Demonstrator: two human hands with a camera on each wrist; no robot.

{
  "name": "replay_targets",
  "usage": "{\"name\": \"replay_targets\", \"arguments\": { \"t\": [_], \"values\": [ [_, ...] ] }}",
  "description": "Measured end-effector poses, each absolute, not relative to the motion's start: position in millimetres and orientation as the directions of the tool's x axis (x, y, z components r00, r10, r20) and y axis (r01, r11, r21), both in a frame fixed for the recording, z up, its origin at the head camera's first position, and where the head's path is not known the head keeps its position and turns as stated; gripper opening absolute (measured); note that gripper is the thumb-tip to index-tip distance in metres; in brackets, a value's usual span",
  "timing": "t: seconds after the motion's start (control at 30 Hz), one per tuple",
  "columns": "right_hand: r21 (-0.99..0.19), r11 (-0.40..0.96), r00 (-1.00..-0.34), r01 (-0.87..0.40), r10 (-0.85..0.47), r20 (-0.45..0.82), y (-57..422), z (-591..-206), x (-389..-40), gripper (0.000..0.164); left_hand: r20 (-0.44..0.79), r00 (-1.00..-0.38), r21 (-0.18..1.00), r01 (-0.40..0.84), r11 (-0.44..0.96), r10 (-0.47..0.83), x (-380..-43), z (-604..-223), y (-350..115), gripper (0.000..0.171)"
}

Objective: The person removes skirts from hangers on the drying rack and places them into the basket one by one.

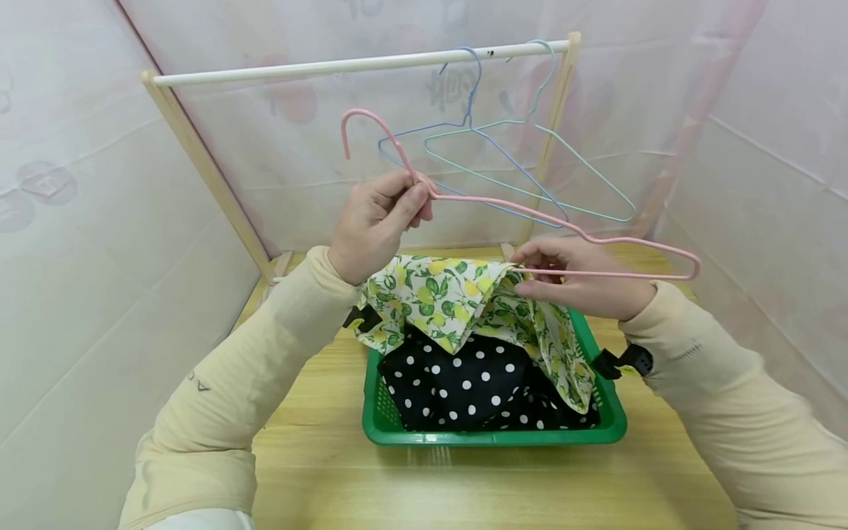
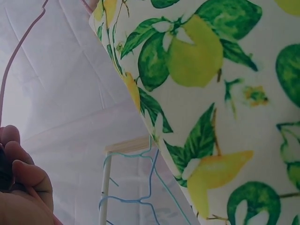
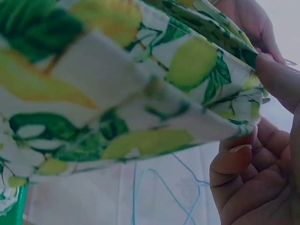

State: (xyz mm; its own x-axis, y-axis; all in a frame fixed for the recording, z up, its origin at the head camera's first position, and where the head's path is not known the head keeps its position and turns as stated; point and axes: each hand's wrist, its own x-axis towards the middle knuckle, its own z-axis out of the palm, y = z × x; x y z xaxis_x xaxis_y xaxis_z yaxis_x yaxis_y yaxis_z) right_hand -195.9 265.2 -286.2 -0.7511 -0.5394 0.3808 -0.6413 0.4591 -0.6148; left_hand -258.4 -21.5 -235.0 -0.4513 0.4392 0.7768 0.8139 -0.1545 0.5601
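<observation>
My left hand pinches a pink hanger just below its hook, holding it up in front of the rack. The hanger slants down to the right, its right end bare past my right wrist. A lemon-print cloth hangs over the hanger's lower bar, its lower edges draped over the basket. At the cloth's upper right edge, my right hand pinches the fabric beside the bar. The right wrist view shows thumb and fingers on the gathered edge. Under it, black polka-dot fabric lies in a green basket.
Behind my hands stands a rack with a white rod and wooden posts. A blue hanger and a mint-green hanger hang at its right end. The basket rests on a wooden table, with pale curtains around.
</observation>
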Motion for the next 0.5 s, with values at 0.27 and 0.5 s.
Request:
{"name": "replay_targets", "arguments": {
  "t": [0.27,0.5],
  "values": [
    [-0.582,0.372,-0.667,-0.723,-0.596,0.448,264,-291,-199,0.021,0.774,-0.454,0.562,0.813,-0.151,0.441,-259,-239,-23,0.018],
    [-0.537,0.364,-0.637,-0.761,-0.575,0.514,270,-298,-199,0.025,0.769,-0.464,0.567,0.813,-0.133,0.441,-263,-244,-28,0.018]
  ]
}}
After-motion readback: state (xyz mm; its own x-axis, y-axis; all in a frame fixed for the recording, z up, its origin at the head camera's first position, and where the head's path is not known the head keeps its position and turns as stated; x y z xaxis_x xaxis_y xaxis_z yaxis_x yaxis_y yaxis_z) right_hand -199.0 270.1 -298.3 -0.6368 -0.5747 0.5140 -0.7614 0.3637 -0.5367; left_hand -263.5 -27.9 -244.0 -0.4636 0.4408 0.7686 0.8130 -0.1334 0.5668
